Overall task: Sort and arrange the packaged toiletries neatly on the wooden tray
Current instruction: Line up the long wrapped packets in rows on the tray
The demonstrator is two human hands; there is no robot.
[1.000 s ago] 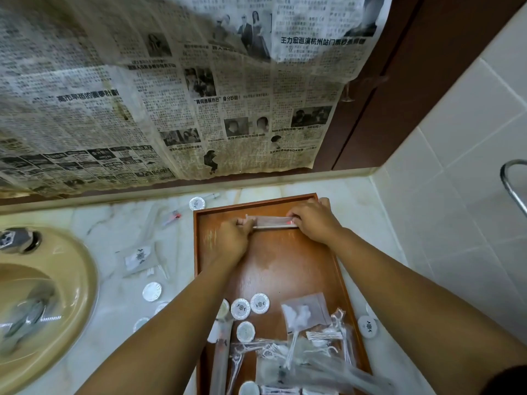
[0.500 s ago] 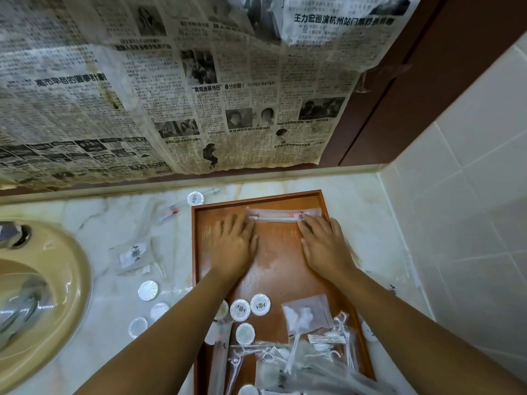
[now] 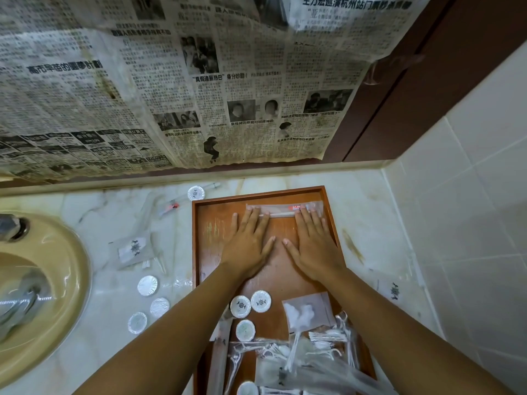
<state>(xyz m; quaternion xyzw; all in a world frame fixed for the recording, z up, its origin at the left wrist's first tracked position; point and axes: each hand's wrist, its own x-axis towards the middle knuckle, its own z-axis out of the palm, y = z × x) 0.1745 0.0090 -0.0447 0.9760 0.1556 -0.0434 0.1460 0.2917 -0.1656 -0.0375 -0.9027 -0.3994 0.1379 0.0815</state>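
On the marble counter (image 3: 365, 223), the wooden tray (image 3: 195, 252) is set lengthwise; both hands are laid flat on it, fingers straight & spread, nothing gripped: left hand (image 3: 248, 243) & right hand (image 3: 313, 246), thumbs nearly meeting; a jumbled pile of clear packets (image 3: 313, 352) is left at the tray's near end; the long packet (image 3: 282, 208) is lined up along the far rim, w/ fingertips of both hands pressed on it; round soap packets (image 3: 240, 306) are seen just beyond the pile, w/ loose round packets (image 3: 147, 285) on the counter left of the tray. Step in hand, as judged: 1st packet is being squared to the rim; next, prob.: another long item is to be drawn from the pile & laid parallel beside the 1st; a light pinch is called for, as thin film may slide.
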